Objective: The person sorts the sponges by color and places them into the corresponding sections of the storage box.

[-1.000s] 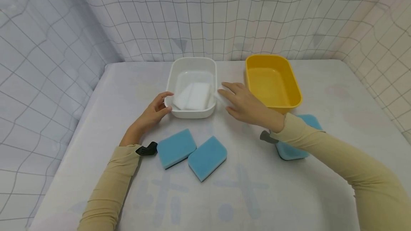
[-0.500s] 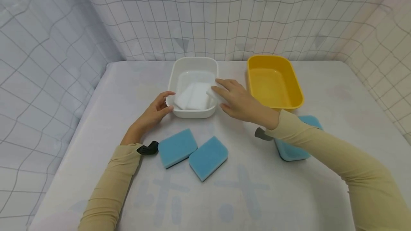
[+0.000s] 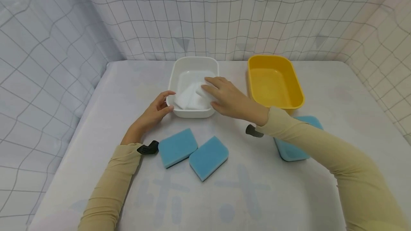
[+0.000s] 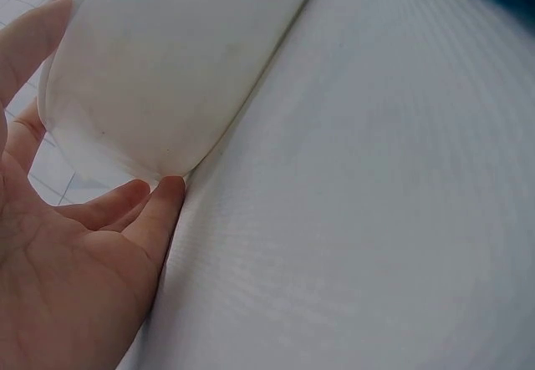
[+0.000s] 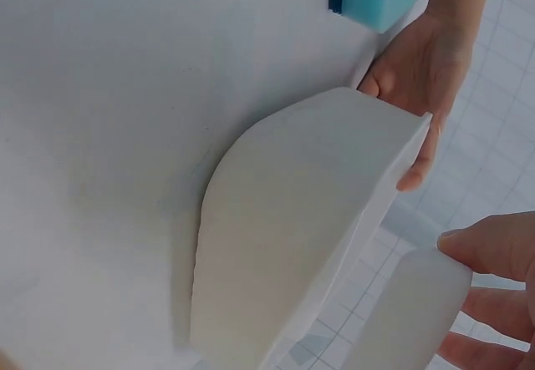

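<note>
A white plastic tub (image 3: 193,114) stands on the table with white foam blocks (image 3: 185,98) lying in its near part. At its left near corner is my left hand (image 3: 153,114), the index finger over the rim and the thumb against the front wall; the left wrist view shows these fingers round the corner of the tub (image 4: 167,69). My right hand (image 3: 232,99) reaches over the right rim. It pinches a white sponge block (image 5: 410,311) between thumb and fingers, above the blocks inside. Part of that block is hidden by the fingers in the head view.
A yellow tub (image 3: 273,81) stands at the back right. Two blue sponges (image 3: 178,148) with dark undersides lie in front of the white tub. More blue sponge (image 3: 293,150) shows under the right forearm. Grid-patterned curtains (image 3: 208,17) hang behind and at both sides.
My right hand has moved left with the white sponge block, from beside the white tub's right wall to over its inside. The left hand has stayed at the corner.
</note>
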`<act>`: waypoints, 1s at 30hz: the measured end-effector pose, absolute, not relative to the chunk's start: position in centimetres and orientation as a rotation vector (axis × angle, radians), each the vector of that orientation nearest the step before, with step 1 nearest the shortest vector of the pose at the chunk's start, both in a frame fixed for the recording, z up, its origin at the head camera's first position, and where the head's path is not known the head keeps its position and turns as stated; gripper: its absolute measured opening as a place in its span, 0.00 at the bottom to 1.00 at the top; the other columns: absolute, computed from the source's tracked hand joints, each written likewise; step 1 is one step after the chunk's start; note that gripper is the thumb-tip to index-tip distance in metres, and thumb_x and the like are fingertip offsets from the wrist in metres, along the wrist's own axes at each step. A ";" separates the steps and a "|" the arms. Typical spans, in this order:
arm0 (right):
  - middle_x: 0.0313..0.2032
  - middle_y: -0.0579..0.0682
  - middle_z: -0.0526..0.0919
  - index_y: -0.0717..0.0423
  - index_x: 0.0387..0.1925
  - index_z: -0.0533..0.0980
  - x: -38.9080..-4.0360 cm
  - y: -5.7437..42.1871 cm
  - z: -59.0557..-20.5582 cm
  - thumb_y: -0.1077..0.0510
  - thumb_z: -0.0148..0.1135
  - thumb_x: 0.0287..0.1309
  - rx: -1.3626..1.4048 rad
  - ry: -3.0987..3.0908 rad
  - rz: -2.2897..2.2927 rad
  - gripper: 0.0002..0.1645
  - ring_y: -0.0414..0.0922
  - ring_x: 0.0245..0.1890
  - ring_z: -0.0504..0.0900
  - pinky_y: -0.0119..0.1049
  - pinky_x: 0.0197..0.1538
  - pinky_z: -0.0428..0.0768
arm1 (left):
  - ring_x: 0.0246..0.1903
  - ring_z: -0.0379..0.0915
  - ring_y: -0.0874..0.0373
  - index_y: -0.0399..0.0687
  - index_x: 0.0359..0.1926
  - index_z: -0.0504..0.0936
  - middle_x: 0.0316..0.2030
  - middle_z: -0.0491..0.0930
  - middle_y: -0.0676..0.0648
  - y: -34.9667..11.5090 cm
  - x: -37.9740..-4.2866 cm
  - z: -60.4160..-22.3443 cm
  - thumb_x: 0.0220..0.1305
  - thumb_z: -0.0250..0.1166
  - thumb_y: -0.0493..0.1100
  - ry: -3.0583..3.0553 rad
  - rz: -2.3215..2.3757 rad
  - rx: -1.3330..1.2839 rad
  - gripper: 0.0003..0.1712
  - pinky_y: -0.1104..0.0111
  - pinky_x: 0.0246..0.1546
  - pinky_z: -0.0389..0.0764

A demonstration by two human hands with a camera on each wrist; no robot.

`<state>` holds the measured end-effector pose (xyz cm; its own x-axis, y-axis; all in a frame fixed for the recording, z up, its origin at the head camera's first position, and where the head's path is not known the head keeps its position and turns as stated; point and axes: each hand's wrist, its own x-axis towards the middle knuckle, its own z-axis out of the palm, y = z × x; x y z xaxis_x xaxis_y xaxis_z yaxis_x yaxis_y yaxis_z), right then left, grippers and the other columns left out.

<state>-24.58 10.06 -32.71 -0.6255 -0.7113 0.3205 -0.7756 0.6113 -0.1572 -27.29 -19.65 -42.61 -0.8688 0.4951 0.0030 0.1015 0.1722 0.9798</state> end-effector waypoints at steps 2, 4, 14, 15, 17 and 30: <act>0.64 0.64 0.66 0.64 0.59 0.69 -24.6 9.6 -32.7 0.63 0.61 0.56 1.235 -2.606 0.408 0.28 0.59 0.62 0.67 0.50 0.64 0.68 | 0.57 0.62 0.63 0.60 0.68 0.54 0.70 0.50 0.40 -19.7 -27.4 -42.6 0.70 0.51 0.40 2.136 1.745 0.580 0.28 0.80 0.51 0.67; 0.64 0.64 0.67 0.63 0.58 0.69 -24.6 9.3 -32.8 0.63 0.61 0.56 1.242 -2.595 0.406 0.27 0.59 0.62 0.67 0.50 0.64 0.67 | 0.57 0.62 0.62 0.59 0.68 0.54 0.70 0.50 0.40 -19.7 -27.4 -42.6 0.71 0.50 0.40 2.134 1.741 0.585 0.28 0.79 0.52 0.67; 0.64 0.63 0.67 0.63 0.58 0.70 -25.0 8.0 -32.9 0.62 0.61 0.56 1.260 -2.575 0.396 0.27 0.59 0.63 0.67 0.50 0.65 0.66 | 0.61 0.60 0.57 0.54 0.69 0.52 0.71 0.49 0.42 -19.6 -27.5 -42.5 0.70 0.51 0.41 2.130 1.736 0.577 0.30 0.80 0.53 0.67; 0.64 0.63 0.67 0.63 0.58 0.70 -25.1 7.9 -32.9 0.62 0.61 0.56 1.262 -2.577 0.398 0.27 0.59 0.63 0.67 0.49 0.65 0.66 | 0.60 0.60 0.58 0.54 0.69 0.52 0.71 0.49 0.42 -19.7 -27.5 -42.5 0.70 0.51 0.41 2.124 1.742 0.573 0.30 0.80 0.53 0.67; 0.64 0.63 0.67 0.63 0.58 0.70 -25.2 7.6 -32.9 0.62 0.61 0.57 1.262 -2.583 0.405 0.27 0.59 0.63 0.66 0.49 0.66 0.66 | 0.60 0.60 0.58 0.54 0.69 0.52 0.71 0.49 0.41 -19.7 -27.4 -42.5 0.70 0.51 0.41 2.120 1.747 0.576 0.30 0.80 0.53 0.67; 0.64 0.64 0.67 0.63 0.58 0.71 -26.2 5.9 -33.6 0.61 0.61 0.57 1.226 -2.625 0.354 0.26 0.59 0.63 0.68 0.49 0.66 0.66 | 0.61 0.59 0.56 0.55 0.69 0.51 0.71 0.49 0.43 -19.8 -27.2 -42.4 0.70 0.51 0.41 2.127 1.733 0.555 0.30 0.79 0.53 0.67</act>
<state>-26.24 5.89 -33.56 -0.6267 -0.7196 0.2990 -0.7731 0.6223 -0.1227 -27.23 -19.76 -42.37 -0.8659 0.4999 -0.0166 0.0848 0.1794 0.9801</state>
